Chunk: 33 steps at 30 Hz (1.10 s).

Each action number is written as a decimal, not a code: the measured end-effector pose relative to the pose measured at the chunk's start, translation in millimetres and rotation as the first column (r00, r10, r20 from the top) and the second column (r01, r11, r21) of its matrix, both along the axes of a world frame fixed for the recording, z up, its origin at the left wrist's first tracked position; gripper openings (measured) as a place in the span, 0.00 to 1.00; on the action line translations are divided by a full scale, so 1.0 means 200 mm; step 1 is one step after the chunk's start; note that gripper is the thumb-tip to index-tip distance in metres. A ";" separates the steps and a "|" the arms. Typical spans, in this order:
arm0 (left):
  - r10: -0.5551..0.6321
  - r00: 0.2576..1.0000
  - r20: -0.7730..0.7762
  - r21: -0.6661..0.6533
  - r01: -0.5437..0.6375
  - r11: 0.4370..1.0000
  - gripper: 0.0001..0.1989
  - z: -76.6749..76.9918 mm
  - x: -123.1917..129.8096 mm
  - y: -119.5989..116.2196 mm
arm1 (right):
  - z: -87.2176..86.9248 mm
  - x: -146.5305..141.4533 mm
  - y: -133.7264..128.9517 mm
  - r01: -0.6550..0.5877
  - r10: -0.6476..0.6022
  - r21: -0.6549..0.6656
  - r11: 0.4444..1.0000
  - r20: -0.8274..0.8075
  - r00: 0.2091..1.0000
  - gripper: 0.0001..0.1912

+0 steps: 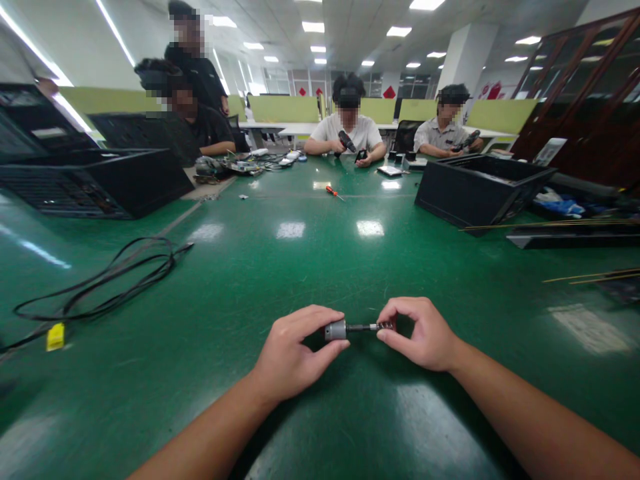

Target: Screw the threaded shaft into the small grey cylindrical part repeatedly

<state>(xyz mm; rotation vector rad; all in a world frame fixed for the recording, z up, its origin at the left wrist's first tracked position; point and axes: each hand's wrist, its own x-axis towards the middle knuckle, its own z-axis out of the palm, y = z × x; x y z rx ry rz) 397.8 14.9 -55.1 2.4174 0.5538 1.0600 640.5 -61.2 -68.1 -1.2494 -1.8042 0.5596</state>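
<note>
Between my hands, lying crosswise, is a small grey metal cylinder (336,331) that looks like a little motor. A thin dark shaft (357,328) runs from it to the right, with a silver collar and a ribbed, spiral-looking end (385,325). The thumb and fingers of my left hand (295,350) grip the cylinder. My right hand (419,333) pinches the spiral end between thumb and forefinger. Whether the piece rests on the green table (260,267) or is held just above it, I cannot tell.
Looped black cables (125,273) with a yellow tag (55,337) lie at left. Black computer cases stand left (100,183) and right (475,193). An orange screwdriver (332,191) lies farther back. Several people are across the table, one holding a power drill (346,141).
</note>
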 end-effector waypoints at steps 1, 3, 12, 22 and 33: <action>-0.001 1.000 0.001 -0.004 0.001 1.000 0.13 0.00 0.00 0.00 | 0.00 0.00 0.00 0.001 -0.001 -0.002 1.000 0.003 1.000 0.03; -0.001 1.000 0.006 -0.007 0.001 1.000 0.13 0.00 0.00 0.00 | 0.00 0.00 0.00 0.003 -0.003 -0.005 1.000 0.011 1.000 0.03; 0.022 1.000 -0.016 -0.010 -0.022 1.000 0.13 -0.01 -0.01 0.01 | -0.01 0.02 0.01 0.014 -0.014 -0.007 1.000 0.004 1.000 0.03; 0.154 0.988 -0.031 -0.174 -0.157 0.972 0.12 -0.01 -0.01 0.03 | -0.08 0.14 0.07 0.095 -0.135 -0.134 0.986 -0.338 0.931 0.14; 0.193 0.978 0.081 -0.468 -0.134 0.873 0.18 0.09 -0.26 0.08 | -0.09 0.09 0.08 0.047 -0.093 -0.144 0.988 -0.332 0.939 0.13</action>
